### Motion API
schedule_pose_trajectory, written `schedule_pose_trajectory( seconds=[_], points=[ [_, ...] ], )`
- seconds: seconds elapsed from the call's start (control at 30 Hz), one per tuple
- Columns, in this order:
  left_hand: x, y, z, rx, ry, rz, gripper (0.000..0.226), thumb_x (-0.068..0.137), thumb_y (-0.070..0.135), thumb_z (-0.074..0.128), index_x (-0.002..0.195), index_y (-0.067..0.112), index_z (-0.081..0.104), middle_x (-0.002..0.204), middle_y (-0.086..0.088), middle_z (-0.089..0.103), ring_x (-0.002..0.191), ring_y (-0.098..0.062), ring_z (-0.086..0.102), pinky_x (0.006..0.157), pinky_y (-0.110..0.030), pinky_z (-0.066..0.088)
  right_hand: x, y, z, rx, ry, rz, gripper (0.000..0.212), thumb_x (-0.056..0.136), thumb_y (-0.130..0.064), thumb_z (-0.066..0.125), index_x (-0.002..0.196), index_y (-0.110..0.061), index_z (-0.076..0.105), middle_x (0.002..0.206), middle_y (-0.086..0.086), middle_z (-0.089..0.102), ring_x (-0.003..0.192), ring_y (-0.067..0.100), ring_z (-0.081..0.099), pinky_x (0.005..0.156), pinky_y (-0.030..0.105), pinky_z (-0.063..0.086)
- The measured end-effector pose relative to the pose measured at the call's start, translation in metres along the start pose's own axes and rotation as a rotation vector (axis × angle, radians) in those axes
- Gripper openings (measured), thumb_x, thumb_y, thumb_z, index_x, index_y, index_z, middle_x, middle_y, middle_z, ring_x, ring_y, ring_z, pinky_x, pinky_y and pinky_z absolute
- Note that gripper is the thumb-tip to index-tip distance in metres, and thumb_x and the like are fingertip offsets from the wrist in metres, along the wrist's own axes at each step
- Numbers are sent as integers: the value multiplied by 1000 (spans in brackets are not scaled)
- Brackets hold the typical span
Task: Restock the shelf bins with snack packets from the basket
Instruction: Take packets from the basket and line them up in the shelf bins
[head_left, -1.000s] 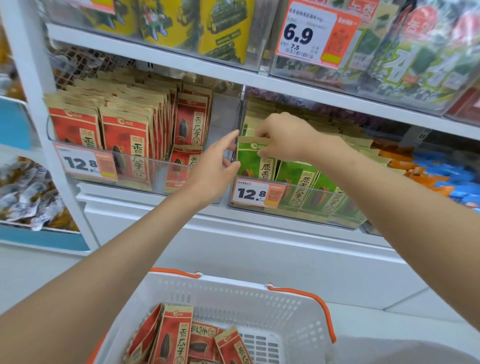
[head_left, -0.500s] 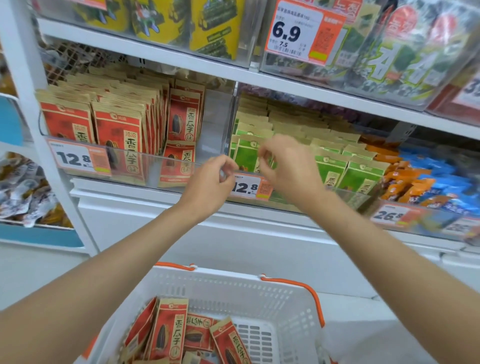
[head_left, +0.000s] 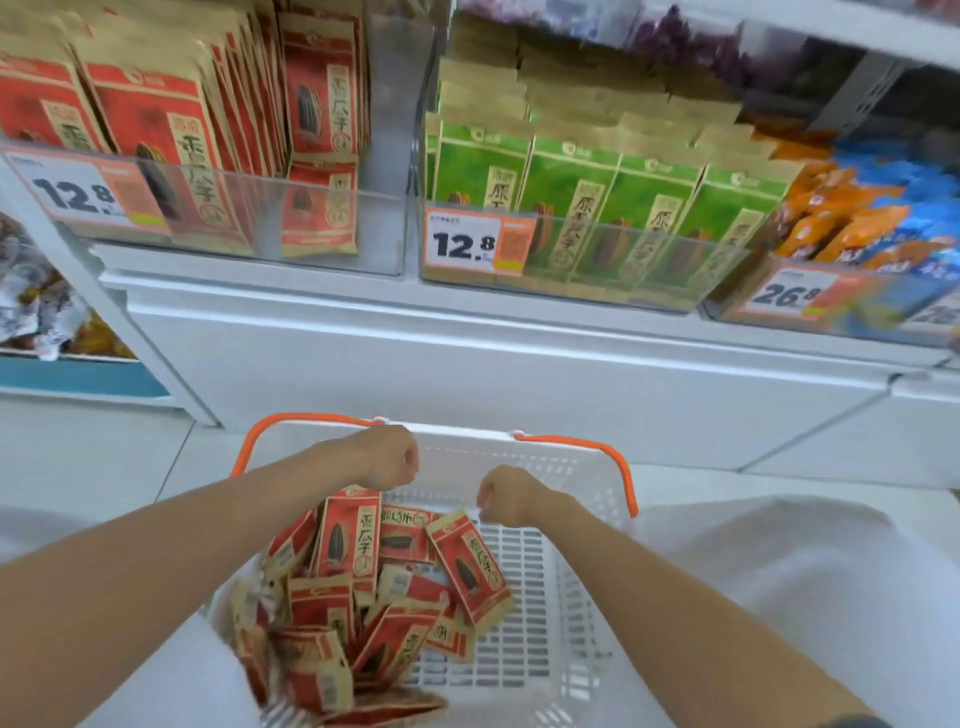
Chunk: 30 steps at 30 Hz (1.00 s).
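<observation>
The pick step is in hand: the left hand (head_left: 389, 457) and right hand (head_left: 506, 496) hover clenched and empty over the basket (head_left: 571, 457), just above the red packets (head_left: 358, 545) heaped inside it. Next, one hand should probably grasp a packet and lift it to the red bin (head_left: 260, 218) above the basket.

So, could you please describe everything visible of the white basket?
The basket is white plastic, with slotted walls and floor and two orange handles folded down at its rim. It stands below the shelf bins. Red packets heap in its left half; its right floor shows bare. The left hand and right hand hover curled over it.
</observation>
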<state>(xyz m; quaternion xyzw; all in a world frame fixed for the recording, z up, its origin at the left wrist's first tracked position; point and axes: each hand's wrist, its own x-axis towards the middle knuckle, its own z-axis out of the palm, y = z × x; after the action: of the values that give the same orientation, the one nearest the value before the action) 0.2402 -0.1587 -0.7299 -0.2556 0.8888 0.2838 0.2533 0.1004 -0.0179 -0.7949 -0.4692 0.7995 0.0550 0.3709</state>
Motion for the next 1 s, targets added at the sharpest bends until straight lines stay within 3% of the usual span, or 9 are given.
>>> schedule_pose_trajectory(
  seconds=[0.07,0.13,0.23,0.3,0.37,0.47,0.63,0.8,1.0],
  points=[
    [8,-7,9,22,-21,-7,15,92,8,50,87,15,63,94,-13,64,82,-17,61,88,-31,52,10,9,33,37,-88,74,24,91,-15,55,97,4,68,100,16,64,102,31,63,83,31,50],
    [10,-9,13,57,-35,-20,15,92,10,48,86,17,59,93,-10,56,85,-20,54,91,-34,48,16,13,67,144,-152,118,24,90,-15,58,97,5,68,92,16,62,90,27,61,78,30,48],
    [13,-13,19,53,-41,-29,19,95,14,48,100,13,66,108,-8,58,98,-22,56,90,-28,44,19,9,117,392,-236,196,35,86,-24,69,118,-11,64,113,8,67,98,21,62,91,34,52],
    [12,-15,20,38,-33,-44,24,96,17,51,114,14,65,124,-2,57,112,-19,55,90,-24,40,35,15,152,516,-161,317,44,81,-31,72,120,-19,58,115,3,66,100,21,64,90,38,54],
    [12,-18,24,22,-31,-44,23,95,18,51,113,16,66,129,-1,56,111,-17,54,92,-25,41,80,44,212,572,-22,410,63,68,-47,72,123,-25,49,116,0,63,101,20,62,86,41,55],
    [10,-21,27,-7,-50,-46,23,96,18,51,114,15,65,130,-1,56,111,-17,54,91,-25,42,80,48,220,573,103,466,95,57,-66,71,133,-22,34,115,-1,62,104,23,62,85,35,50],
    [9,-22,25,-29,-50,-50,23,97,17,52,115,12,65,125,-4,57,96,-14,53,82,-23,40,45,33,171,559,73,503,54,59,-50,83,99,-20,64,94,0,71,85,18,68,71,29,58],
    [8,-17,13,-48,4,-19,23,97,13,51,116,9,64,110,-2,58,90,-11,48,79,-21,39,35,13,131,704,62,302,37,77,-24,77,105,-14,55,103,6,67,97,23,64,80,34,52],
    [3,0,-26,-148,179,27,19,96,19,55,110,11,65,101,0,53,92,-16,50,81,-27,41,2,-19,21,762,268,52,26,84,-5,69,105,-13,55,99,3,62,92,19,59,75,29,49]
  ],
)
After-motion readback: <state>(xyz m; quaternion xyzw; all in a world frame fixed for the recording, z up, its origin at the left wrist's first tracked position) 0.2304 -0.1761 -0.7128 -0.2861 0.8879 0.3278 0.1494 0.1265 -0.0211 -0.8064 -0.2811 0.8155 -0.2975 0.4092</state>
